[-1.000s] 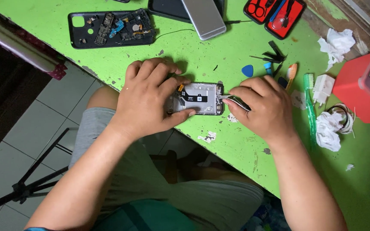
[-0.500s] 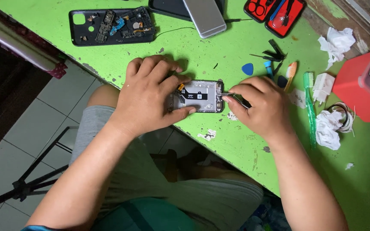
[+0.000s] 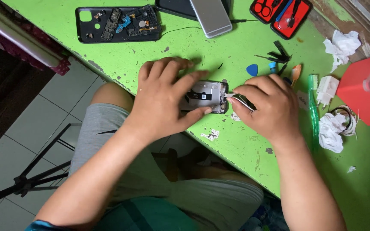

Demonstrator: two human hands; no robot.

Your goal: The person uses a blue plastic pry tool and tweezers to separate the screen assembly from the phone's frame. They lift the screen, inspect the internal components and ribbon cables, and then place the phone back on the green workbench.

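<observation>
An opened silver phone frame [image 3: 207, 96] lies on the green table [image 3: 193, 47], near its front edge. My left hand [image 3: 163, 98] covers the frame's left half and pins it down, fingers spread over the top and thumb along the lower edge. My right hand [image 3: 266, 105] grips metal tweezers [image 3: 236, 98], whose tips touch the frame's right end.
A black back cover [image 3: 116, 23] holding small parts lies far left. A silver phone [image 3: 210, 16] and a red tool case [image 3: 281, 15] sit at the far edge. A blue pick [image 3: 252, 69], a green toothbrush [image 3: 313, 111], crumpled tissues [image 3: 330, 130] and a red box [image 3: 362, 90] are on the right.
Both hands stay on the phone frame; the tweezers' tips have shifted slightly at its right end. The frame has not moved.
</observation>
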